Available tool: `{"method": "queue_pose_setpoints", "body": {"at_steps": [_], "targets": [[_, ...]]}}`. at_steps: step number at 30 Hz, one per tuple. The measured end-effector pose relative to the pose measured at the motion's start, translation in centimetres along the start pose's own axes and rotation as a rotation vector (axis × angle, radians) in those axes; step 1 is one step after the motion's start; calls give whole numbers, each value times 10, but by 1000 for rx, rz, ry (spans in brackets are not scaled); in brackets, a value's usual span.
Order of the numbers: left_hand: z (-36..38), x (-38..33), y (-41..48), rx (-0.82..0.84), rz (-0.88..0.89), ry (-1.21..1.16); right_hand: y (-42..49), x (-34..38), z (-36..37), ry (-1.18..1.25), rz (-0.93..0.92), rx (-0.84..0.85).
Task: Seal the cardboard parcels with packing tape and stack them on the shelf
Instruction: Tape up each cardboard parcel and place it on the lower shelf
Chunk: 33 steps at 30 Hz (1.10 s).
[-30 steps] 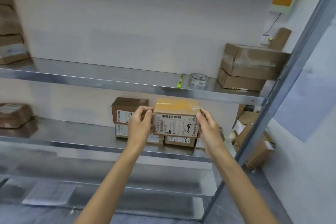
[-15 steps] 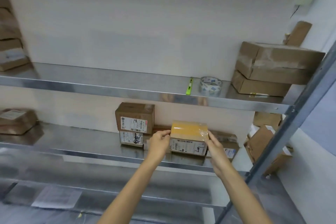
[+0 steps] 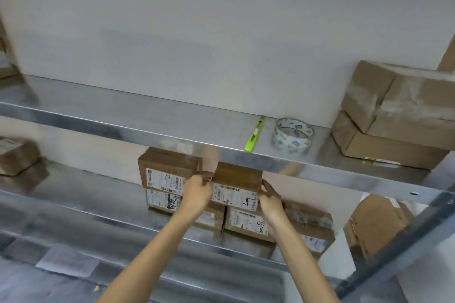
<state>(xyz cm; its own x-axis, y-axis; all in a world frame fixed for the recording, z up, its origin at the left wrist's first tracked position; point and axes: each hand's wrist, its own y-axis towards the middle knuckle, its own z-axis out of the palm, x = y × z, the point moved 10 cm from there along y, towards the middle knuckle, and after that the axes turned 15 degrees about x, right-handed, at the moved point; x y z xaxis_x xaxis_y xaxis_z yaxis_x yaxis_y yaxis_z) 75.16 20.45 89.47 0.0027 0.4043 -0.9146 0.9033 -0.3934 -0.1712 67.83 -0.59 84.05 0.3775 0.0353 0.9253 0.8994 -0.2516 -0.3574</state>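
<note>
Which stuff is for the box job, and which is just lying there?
For the job: held parcel, left hand, right hand, stacked parcels, middle shelf, tape roll.
Just lying about: green box cutter, paper sheet.

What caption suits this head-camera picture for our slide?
Left hand and right hand hold a taped parcel over stacked parcels, below a tape roll and green cutter.

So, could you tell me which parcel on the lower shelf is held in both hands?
The upper parcel just right of the two-box stack: the left hand and right hand grip its sides, and no hand holds the others.
</note>
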Motion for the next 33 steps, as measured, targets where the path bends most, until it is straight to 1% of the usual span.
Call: {"method": "queue_pose_setpoints", "body": {"at_steps": [2, 5, 9, 13, 16, 19, 22, 26, 33], "targets": [[-2, -1, 9, -29, -6, 9, -6, 18, 5, -3, 2, 9], [-6, 2, 17, -72, -25, 77, 8, 20, 10, -54, 2, 52], [-11, 13, 26, -130, -35, 136, 27, 16, 17, -114, 13, 50], [-4, 22, 32, -134, -42, 133, 41, 13, 28, -173, 23, 43], [10, 21, 37, -131, -3, 196, 53, 3, 35, -133, 58, 20], [27, 26, 39, -98, -24, 163, 53, 10, 35, -171, 25, -21], [35, 29, 35, -113, 1, 148, 48, 17, 36, -196, 25, -19], [35, 35, 42, -165, 82, 228, 46, 20, 38, -211, 39, -30], [34, 34, 43, -156, 86, 392, 44, 20, 37, -158, 48, -41]]}}
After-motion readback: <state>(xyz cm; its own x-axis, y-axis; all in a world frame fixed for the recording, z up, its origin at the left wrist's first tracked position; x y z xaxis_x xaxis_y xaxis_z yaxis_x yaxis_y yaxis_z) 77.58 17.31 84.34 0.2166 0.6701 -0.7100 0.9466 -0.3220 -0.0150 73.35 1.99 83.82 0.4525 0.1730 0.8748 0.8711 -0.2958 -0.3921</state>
